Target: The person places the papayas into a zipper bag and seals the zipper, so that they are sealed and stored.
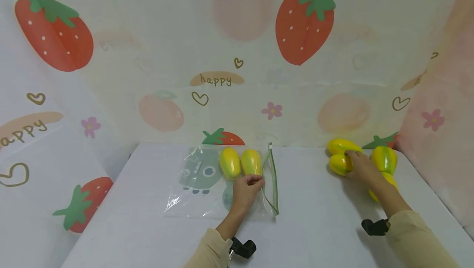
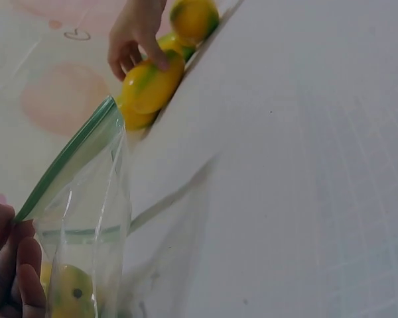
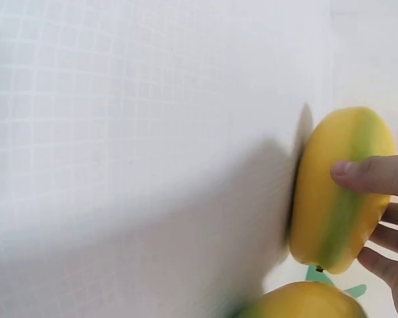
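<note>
Head view: at centre, the left hand (image 1: 245, 194) pinches a clear zip bag (image 1: 212, 207); at right, the right hand (image 1: 363, 170) grips a papaya (image 1: 338, 164). Left wrist: green zip edge (image 2: 66, 158) pinched, lower left. Right wrist: papaya at right, probably light, stiff, slippery; best clasped mid-body.

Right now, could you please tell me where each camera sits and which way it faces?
Head: worn on the head, facing forward and down at the table; left hand, right hand and sleeves show.
Left wrist: worn there, looking past the bag toward the right hand; part of the left hand shows too.
Right wrist: worn there, looking at the held fruit; part of the right hand shows.
Head and left wrist views share the bag and both hands.
</note>
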The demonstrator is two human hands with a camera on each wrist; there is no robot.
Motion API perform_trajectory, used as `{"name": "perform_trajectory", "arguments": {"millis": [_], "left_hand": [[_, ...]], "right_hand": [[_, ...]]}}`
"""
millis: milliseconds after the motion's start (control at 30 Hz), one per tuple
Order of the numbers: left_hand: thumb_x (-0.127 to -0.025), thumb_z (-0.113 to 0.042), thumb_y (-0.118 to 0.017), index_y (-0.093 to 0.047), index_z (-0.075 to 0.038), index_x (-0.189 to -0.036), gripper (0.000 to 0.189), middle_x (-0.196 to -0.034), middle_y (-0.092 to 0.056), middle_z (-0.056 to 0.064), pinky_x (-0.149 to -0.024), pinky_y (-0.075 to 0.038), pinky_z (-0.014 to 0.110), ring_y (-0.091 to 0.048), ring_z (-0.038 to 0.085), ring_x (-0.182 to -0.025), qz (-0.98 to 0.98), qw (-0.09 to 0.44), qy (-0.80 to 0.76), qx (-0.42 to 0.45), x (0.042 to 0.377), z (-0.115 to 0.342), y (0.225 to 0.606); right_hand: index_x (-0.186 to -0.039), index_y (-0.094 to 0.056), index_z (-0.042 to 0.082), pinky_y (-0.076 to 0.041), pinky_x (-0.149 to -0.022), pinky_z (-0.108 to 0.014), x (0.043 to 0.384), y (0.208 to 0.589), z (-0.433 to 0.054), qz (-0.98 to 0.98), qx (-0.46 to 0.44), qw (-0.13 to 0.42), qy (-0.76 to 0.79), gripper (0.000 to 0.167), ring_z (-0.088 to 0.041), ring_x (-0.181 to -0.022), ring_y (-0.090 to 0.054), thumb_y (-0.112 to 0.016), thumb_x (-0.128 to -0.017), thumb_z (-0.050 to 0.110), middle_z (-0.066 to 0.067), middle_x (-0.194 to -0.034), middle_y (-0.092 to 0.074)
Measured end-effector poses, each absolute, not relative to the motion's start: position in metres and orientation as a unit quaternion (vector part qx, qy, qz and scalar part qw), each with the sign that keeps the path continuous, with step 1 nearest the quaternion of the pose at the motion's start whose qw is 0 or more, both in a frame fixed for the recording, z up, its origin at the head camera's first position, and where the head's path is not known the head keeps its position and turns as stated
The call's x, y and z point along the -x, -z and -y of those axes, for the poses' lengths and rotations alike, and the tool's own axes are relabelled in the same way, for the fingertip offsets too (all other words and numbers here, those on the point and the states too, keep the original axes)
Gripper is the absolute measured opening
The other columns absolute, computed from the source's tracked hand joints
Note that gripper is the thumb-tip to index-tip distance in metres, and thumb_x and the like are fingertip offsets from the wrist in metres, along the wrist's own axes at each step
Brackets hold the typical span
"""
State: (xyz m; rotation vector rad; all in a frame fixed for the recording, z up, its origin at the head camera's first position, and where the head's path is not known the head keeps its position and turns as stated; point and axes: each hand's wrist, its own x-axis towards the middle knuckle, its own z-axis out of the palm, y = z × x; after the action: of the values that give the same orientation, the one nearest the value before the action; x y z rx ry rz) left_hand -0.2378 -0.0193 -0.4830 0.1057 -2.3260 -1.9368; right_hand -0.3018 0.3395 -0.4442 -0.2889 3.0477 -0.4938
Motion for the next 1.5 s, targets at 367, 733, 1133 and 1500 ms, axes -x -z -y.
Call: {"name": "perform_trajectory", "arguments": {"millis": [367,733,1133,1500], "left_hand": [[-0.083,-0.014,-0.073,-0.074,0.001,-0.093,0.018,-0.083,-0.072,0.010,-0.064,-0.047,0.018,-0.058,0.006,-0.071,0.766,0.050,0.640,-0.036,0.238,0.021,0.484],[-0.083,-0.014,-0.073,-0.074,0.002,-0.092,0.018,-0.083,-0.072,0.011,-0.065,-0.047,0.017,-0.059,0.005,-0.070,0.759,0.047,0.648,-0.035,0.240,0.021,0.482],[-0.083,-0.014,-0.073,-0.074,0.002,-0.092,0.018,-0.081,-0.072,0.011,-0.064,-0.047,0.017,-0.058,0.005,-0.069,0.756,0.046,0.652,-0.036,0.240,0.021,0.482],[-0.084,-0.014,-0.072,-0.074,0.002,-0.093,0.018,-0.081,-0.072,0.010,-0.065,-0.048,0.018,-0.060,0.006,-0.069,0.756,0.042,0.653,-0.038,0.240,0.021,0.481]], "right_hand": [[-0.140,-0.036,-0.009,-0.031,-0.102,-0.070,0.300,0.445,-0.344,-0.982,0.067,0.019,0.178,0.074,-0.057,-0.119,-0.039,-0.074,-0.084,0.021,-0.042,-0.136,-0.036],[-0.139,-0.037,-0.008,-0.033,-0.102,-0.069,0.299,0.445,-0.341,-0.984,0.072,0.007,0.164,0.075,-0.054,-0.115,-0.043,-0.075,-0.083,0.025,-0.040,-0.134,-0.042],[-0.137,-0.043,-0.008,-0.037,-0.098,-0.066,0.290,0.437,-0.322,-0.974,0.112,-0.021,0.194,0.073,-0.050,-0.114,-0.049,-0.076,-0.083,0.029,-0.035,-0.129,-0.051],[-0.135,-0.045,-0.008,-0.044,-0.093,-0.059,0.287,0.441,-0.307,-0.963,0.117,-0.007,0.243,0.069,-0.041,-0.105,-0.054,-0.075,-0.084,0.029,-0.031,-0.124,-0.055]]}}
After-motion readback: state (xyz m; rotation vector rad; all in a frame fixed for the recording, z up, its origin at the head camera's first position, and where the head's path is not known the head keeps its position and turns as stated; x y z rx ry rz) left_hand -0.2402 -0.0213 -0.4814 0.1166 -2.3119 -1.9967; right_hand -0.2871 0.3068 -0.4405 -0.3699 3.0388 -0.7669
